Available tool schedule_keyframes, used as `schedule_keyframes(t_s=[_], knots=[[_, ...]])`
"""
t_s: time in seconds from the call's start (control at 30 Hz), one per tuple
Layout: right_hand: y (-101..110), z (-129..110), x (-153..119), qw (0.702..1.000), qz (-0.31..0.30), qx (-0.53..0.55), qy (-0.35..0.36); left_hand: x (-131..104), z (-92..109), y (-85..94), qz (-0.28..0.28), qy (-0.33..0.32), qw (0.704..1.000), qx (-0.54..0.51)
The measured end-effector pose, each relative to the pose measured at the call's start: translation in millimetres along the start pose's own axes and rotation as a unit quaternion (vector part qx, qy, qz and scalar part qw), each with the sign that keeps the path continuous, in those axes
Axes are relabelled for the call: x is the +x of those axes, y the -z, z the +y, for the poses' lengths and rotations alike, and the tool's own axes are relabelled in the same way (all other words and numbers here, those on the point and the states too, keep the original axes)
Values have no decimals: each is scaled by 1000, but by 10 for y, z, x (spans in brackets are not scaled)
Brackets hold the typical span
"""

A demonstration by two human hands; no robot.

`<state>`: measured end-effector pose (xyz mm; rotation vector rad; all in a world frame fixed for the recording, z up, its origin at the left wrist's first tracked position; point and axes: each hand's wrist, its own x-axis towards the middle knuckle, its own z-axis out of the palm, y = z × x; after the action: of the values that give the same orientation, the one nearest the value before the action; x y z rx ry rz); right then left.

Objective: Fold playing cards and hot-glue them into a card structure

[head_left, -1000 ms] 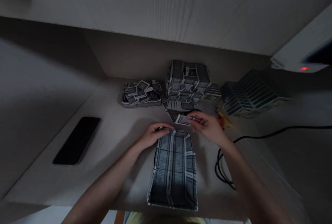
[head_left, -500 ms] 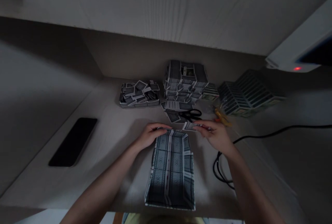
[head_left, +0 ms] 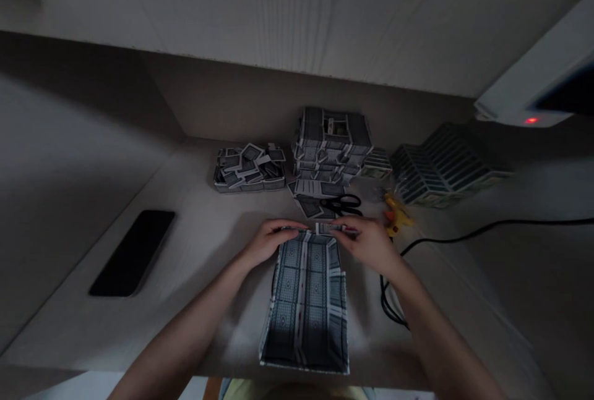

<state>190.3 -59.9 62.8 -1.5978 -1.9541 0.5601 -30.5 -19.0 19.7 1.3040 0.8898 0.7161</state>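
A long open box made of patterned cards [head_left: 301,301] lies on the desk near its front edge. My left hand [head_left: 269,240] pinches the far left corner of this box between thumb and fingers. At the far right corner, my right hand [head_left: 369,240] grips a small folded card piece [head_left: 325,227], which lies against or just over the box's far edge; whether they touch is hard to tell. Beyond the hands are black-handled scissors [head_left: 343,204] on loose cards [head_left: 309,204].
A card box full of folded cards [head_left: 249,171] stands at the back left, beside a taller card structure [head_left: 333,140]. Further right are a stepped card structure [head_left: 445,168], a yellow glue gun [head_left: 396,214] and a black cable [head_left: 487,225]. A phone [head_left: 133,253] lies left.
My right hand has moved left with the small card piece, to the box's far edge. The glue gun shows more fully, and the cable has shifted slightly. My left hand has stayed put.
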Motion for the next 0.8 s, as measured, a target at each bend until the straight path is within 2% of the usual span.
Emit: schedule_keyframes(t_s=[0.17,0.27,0.33,0.43,0.53,0.8], knots=[[3,-48,53,1000,-2,14,-10,-1,9,-6,2,5,1000,4],[30,-61,115,999,-38,-3,-17,0,3,-8,1,1,1000,8],[68,-107,165,995,-72,-66,-10,2,-5,-7,1,-1,1000,14],[123,-244,240,972,-148,-182,12,6,-15,-5,2,-1,1000,23],[129,-392,307,947,-213,-239,33,7,-14,-4,11,-4,1000,27],[117,-519,382,922,-239,-293,81,4,8,-17,12,-7,1000,24]])
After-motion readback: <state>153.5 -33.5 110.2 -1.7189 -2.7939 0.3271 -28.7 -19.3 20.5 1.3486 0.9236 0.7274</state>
